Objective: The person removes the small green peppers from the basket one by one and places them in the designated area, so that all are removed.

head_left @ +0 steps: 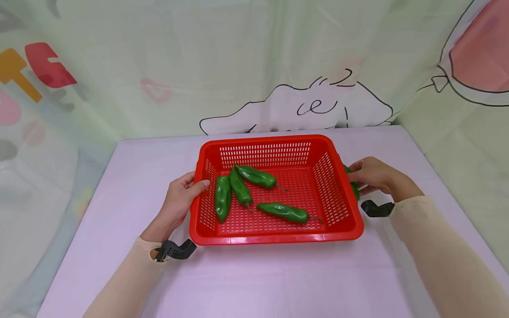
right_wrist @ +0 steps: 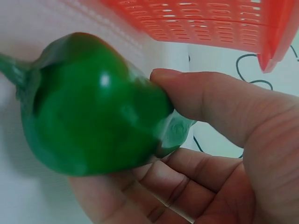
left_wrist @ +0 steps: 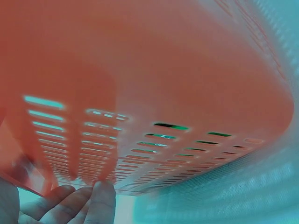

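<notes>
In the head view, the left hand (head_left: 180,196) grips the red basket's (head_left: 274,239) left rim, seemingly steadying it near the table's (head_left: 278,282) far edge, four green peppers (head_left: 283,212) inside. The left wrist view shows fingers (left_wrist: 102,201) against its outside. In the right wrist view, the right hand (right_wrist: 224,140) clamps another pepper (right_wrist: 96,109) beside the basket, toward the table's right edge; no brand or label is readable.
</notes>
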`<action>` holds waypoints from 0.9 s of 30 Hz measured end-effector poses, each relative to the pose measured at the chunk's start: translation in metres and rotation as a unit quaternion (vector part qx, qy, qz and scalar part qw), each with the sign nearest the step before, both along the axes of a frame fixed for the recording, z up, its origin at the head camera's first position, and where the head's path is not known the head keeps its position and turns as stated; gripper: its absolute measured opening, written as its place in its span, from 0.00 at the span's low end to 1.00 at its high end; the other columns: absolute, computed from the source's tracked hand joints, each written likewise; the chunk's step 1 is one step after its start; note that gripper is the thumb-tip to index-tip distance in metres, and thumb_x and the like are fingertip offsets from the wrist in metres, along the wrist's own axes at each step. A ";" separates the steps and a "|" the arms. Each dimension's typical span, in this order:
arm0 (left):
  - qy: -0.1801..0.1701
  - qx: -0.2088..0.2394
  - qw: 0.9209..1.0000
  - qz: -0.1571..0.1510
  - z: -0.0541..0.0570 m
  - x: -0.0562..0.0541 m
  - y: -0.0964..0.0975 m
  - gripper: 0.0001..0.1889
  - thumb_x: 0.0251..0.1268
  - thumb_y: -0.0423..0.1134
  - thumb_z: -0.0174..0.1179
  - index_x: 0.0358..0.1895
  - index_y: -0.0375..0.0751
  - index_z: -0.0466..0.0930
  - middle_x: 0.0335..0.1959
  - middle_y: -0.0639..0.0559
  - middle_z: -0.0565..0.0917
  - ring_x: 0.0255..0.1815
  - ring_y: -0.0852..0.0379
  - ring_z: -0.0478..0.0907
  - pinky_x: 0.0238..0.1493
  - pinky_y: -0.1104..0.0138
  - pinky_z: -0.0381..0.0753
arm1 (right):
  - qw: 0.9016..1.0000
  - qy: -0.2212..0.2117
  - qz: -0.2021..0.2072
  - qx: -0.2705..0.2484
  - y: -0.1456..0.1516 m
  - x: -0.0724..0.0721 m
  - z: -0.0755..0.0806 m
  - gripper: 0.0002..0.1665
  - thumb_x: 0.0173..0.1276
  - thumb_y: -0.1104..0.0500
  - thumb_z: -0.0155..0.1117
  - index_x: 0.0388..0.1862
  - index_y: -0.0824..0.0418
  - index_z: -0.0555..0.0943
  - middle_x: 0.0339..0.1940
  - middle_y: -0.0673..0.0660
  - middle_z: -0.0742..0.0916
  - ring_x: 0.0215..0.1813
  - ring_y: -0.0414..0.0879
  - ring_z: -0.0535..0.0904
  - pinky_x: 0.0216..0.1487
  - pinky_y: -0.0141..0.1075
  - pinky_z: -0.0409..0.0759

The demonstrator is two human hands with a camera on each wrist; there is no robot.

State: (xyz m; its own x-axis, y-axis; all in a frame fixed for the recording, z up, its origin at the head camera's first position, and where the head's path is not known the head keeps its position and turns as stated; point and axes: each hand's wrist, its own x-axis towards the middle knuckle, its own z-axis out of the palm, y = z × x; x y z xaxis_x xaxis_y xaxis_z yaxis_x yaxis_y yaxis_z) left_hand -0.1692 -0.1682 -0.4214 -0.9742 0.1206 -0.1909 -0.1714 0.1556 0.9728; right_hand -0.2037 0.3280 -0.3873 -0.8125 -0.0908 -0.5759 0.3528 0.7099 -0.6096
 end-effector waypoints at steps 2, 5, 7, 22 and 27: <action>0.000 0.000 1.000 0.000 0.000 0.000 0.000 0.25 0.77 0.40 0.60 0.72 0.34 0.72 0.58 0.32 0.84 0.46 0.50 0.90 0.46 0.61 0.91 | 1.000 -0.002 0.000 0.000 0.000 0.000 -0.001 0.39 0.76 0.51 0.64 0.71 0.79 0.66 0.50 0.66 0.87 0.43 0.51 0.85 0.49 0.49 0.91; 0.002 0.000 1.000 0.001 -0.001 -0.001 0.000 0.25 0.77 0.40 0.60 0.72 0.34 0.72 0.58 0.32 0.84 0.46 0.51 0.90 0.46 0.61 0.91 | 1.000 -0.004 0.000 -0.002 -0.001 -0.001 -0.002 0.39 0.77 0.51 0.64 0.71 0.79 0.66 0.49 0.65 0.87 0.42 0.51 0.85 0.49 0.49 0.91; 0.003 0.001 1.000 0.002 -0.001 -0.001 0.000 0.25 0.77 0.40 0.60 0.71 0.33 0.72 0.57 0.32 0.84 0.46 0.51 0.90 0.46 0.61 0.91 | 1.000 -0.005 0.001 -0.003 -0.001 -0.001 -0.003 0.38 0.77 0.52 0.64 0.71 0.79 0.66 0.49 0.64 0.88 0.42 0.51 0.85 0.49 0.49 0.91; 0.003 0.010 1.000 0.001 -0.001 -0.001 0.000 0.26 0.77 0.40 0.60 0.72 0.34 0.72 0.59 0.32 0.84 0.48 0.47 0.90 0.47 0.60 0.90 | 1.000 -0.005 0.003 -0.001 -0.001 -0.004 -0.010 0.37 0.77 0.52 0.62 0.72 0.78 0.67 0.52 0.66 0.88 0.44 0.51 0.86 0.49 0.51 0.91; 0.003 0.015 1.000 0.001 -0.002 0.000 0.000 0.26 0.77 0.40 0.60 0.73 0.34 0.71 0.60 0.32 0.84 0.49 0.46 0.90 0.47 0.60 0.90 | 1.000 -0.005 0.000 0.003 -0.003 -0.003 -0.010 0.37 0.77 0.53 0.62 0.72 0.78 0.66 0.53 0.68 0.88 0.43 0.51 0.87 0.50 0.52 0.91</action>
